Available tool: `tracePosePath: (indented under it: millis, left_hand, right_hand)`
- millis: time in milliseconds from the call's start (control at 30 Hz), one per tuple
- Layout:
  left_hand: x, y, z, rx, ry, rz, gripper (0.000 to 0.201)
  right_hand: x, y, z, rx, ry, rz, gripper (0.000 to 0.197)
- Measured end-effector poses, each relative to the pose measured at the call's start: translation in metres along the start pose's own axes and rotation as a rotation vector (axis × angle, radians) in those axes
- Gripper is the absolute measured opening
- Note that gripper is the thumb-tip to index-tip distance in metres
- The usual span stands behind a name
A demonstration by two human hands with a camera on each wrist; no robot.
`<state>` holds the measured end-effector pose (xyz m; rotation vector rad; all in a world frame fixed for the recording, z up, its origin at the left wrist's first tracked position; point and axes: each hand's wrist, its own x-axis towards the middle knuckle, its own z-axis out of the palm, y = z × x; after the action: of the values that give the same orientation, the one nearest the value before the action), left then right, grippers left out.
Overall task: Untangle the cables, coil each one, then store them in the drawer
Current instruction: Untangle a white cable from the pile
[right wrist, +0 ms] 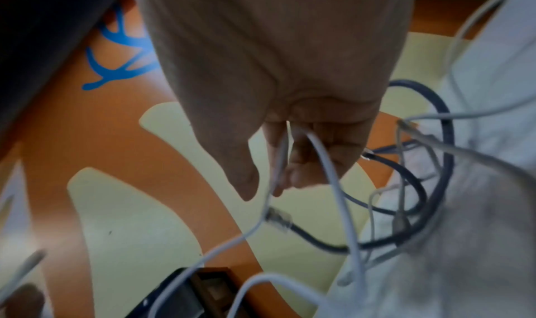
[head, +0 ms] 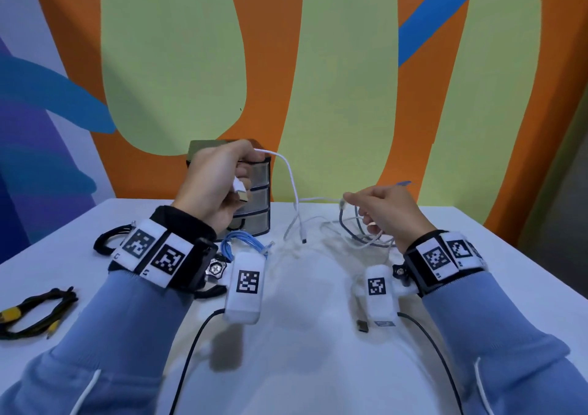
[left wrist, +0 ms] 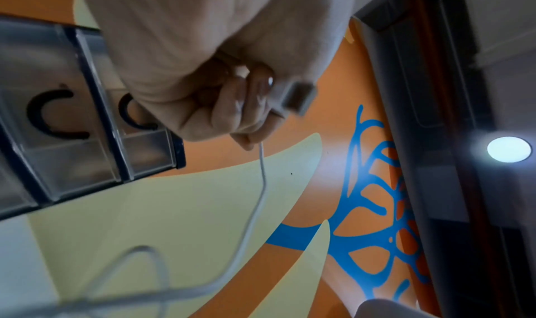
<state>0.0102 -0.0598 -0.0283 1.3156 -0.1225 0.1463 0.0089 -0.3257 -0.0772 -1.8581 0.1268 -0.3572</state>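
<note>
My left hand (head: 241, 175) is raised in front of the small drawer unit (head: 259, 191) and grips a white USB cable (head: 291, 175) near its plug (head: 241, 191). The left wrist view shows the curled fingers (left wrist: 220, 114) round that cable (left wrist: 262, 181), with the plug (left wrist: 296, 98) sticking out. The cable arcs right and down to the tangle (head: 359, 239) on the white table (head: 318, 287). My right hand (head: 359, 210) holds the tangle just above the table. White strands (right wrist: 327, 169) pass through its fingers, and a dark grey-blue cable (right wrist: 420, 185) loops beside them.
A coiled blue cable (head: 245, 242) lies in front of the drawer unit, whose drawers (left wrist: 72, 139) look closed. A black cable bundle with yellow plugs (head: 38, 309) sits at the near left, a black coil (head: 105, 242) behind my left wrist. A small loose plug (head: 362, 325) lies near my right wrist.
</note>
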Motion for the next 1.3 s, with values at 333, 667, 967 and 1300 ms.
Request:
tracePosePath:
  millis: [333,667,967,1300]
  left_hand:
    - [-0.011,-0.006,0.014,0.188,-0.095,0.205,0.011]
    - [-0.055,-0.011,0.041,0.940,-0.895,0.260,0.045]
    - [-0.041,-0.007,0.029,0.884,-0.632,0.335,0.034]
    - [-0.008,-0.027,0.018,0.624,-0.475,0.482,0.024]
  right_hand:
    - [-0.034,-0.047,0.019,0.153,-0.472,-0.013,0.067]
    - [-0.030,-0.045,0.018,0.686,-0.458,0.253,0.030]
    - [-0.035,-0.051,0.010,0.624,-0.522,0.106,0.025]
    - [-0.044,-0.058,0.006,0.561,-0.763,-0.036,0.033]
